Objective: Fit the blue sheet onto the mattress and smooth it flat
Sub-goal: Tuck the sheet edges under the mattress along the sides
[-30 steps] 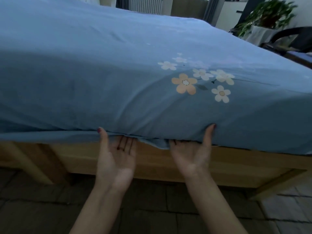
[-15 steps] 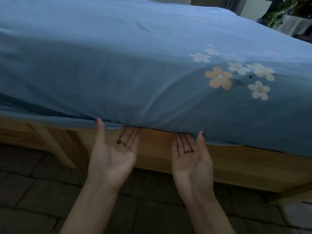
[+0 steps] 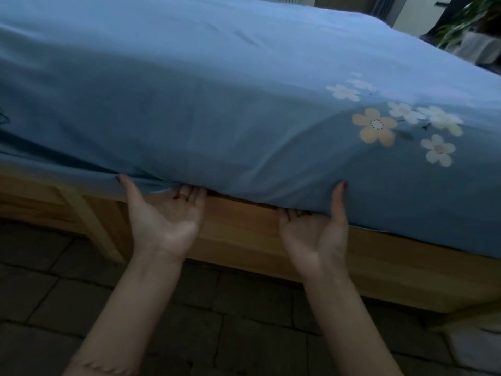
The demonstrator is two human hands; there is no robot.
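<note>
The blue sheet (image 3: 217, 90) with a printed flower cluster (image 3: 375, 126) covers the mattress top and hangs down its near side. My left hand (image 3: 165, 221) lies palm up at the sheet's lower edge. Its fingers reach under the mattress and its thumb rests against the hanging fabric. My right hand (image 3: 314, 234) is also palm up, a little to the right. Its fingers are hidden under the sheet edge and its thumb presses up on the side. The sheet's hem bunches slightly between and left of the hands.
A wooden bed frame (image 3: 244, 223) runs under the mattress, with a leg (image 3: 89, 226) at left. Dark tiled floor (image 3: 217, 308) lies below. A potted plant (image 3: 466, 20) stands at the far right behind the bed.
Both hands have pushed further under the mattress edge, so the fingers are now mostly hidden. The right thumb has moved up onto the sheet's side. The view has shifted left.
</note>
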